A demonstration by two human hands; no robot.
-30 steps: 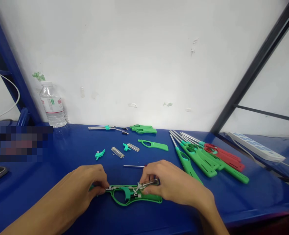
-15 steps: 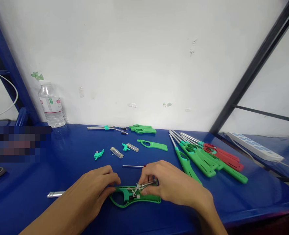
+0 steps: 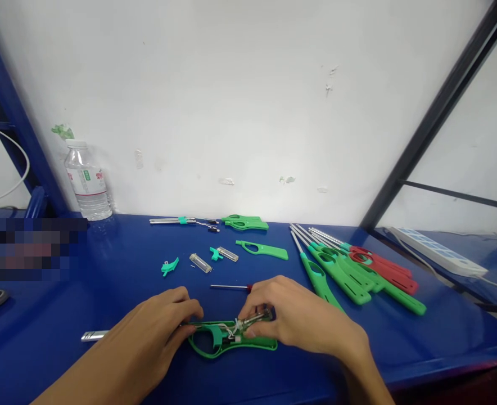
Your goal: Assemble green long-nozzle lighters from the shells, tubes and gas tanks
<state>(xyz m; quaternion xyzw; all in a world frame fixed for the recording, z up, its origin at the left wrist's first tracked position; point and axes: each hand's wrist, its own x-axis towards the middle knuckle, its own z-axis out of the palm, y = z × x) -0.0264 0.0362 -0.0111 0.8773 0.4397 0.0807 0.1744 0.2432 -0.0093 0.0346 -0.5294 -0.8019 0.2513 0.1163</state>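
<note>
A green lighter shell half lies open side up on the table before me, with a teal trigger, thin wires and a small black igniter piece inside. My left hand is closed on the shell's narrow neck; a metal tube emerges on the far side of that forearm. Between the thumb and fingers of my right hand is a clear fuel tank, tilted over the shell's handle end. Its white valve end points left, near the wires. My fingers partly hide the tank.
A screwdriver lies behind my right hand. Beyond are loose fuel tanks, a teal trigger, green shell halves and metal tubes. Several green lighters and red lighters lie right. A water bottle stands back left.
My left hand has shifted slightly left along the shell's neck. The fuel tank in my right hand has turned a little, and the shell stays in place.
</note>
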